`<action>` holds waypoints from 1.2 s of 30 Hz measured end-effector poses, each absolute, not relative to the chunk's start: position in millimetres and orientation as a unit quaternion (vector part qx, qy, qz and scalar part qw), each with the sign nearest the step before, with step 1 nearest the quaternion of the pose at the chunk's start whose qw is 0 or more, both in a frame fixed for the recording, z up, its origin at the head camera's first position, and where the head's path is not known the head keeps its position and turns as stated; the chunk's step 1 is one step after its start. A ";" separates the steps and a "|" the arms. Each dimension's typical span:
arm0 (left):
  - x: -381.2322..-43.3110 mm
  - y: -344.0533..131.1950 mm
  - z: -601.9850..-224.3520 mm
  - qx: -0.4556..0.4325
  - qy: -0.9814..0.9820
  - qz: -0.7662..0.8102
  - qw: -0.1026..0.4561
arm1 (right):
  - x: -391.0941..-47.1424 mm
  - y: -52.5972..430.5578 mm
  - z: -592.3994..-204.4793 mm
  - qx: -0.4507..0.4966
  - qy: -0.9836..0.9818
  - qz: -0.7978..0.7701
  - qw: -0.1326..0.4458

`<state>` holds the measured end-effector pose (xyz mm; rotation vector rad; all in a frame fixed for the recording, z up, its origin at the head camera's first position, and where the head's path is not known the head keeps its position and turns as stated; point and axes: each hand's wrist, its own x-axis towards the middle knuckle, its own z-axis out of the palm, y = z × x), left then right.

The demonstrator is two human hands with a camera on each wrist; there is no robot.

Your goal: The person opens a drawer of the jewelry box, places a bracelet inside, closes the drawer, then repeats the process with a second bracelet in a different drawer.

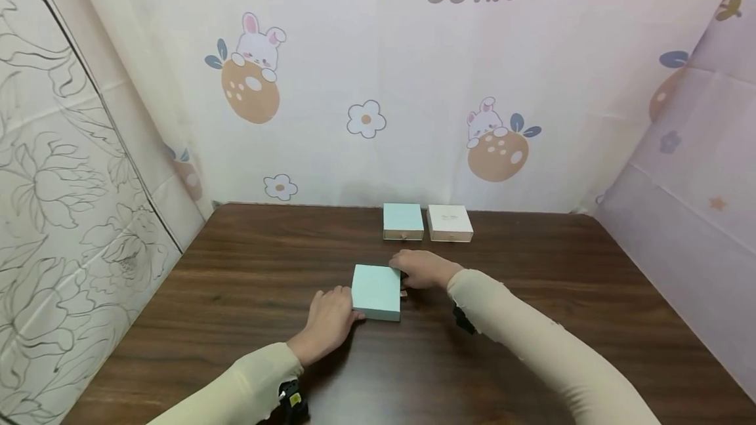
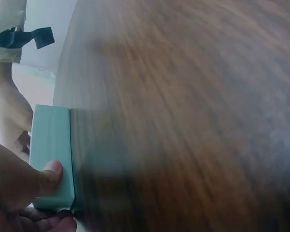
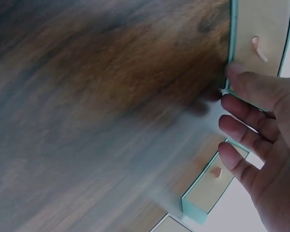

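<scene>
A flat mint-green drawer box (image 1: 376,288) lies on the table between both hands. Its cream drawer front (image 3: 261,34), with a small ribbon pull (image 3: 257,48), faces right. My left hand (image 1: 329,317) grips the near left corner; in the left wrist view its thumb (image 2: 50,178) presses on the box's mint side (image 2: 50,135). At the far right corner is my right hand (image 1: 426,269), pinching the box with the thumb against the drawer front's edge and the index finger round the far side. Its other fingers spread loosely apart.
Behind stand a second mint drawer box (image 1: 403,218) and a white one (image 1: 450,222), side by side near the table's back edge. The dark wooden table (image 1: 266,267) meets a printed curtain (image 1: 319,71) at the back, with more cloth along both sides.
</scene>
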<state>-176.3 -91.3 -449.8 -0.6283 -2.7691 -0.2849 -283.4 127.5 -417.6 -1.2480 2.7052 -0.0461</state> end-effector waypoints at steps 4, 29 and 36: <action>-176.4 -92.4 -448.2 -0.221 -0.960 -0.096 0.144 | -282.3 130.0 -418.3 -0.417 0.904 -0.036 0.090; -205.4 -98.6 -423.4 -0.299 -0.931 -0.129 0.163 | -268.2 152.8 -407.4 -0.424 0.894 -0.123 0.077; -223.1 -100.9 -417.8 -0.294 -0.927 -0.204 0.111 | -257.5 154.2 -401.4 -0.396 0.908 -0.128 0.045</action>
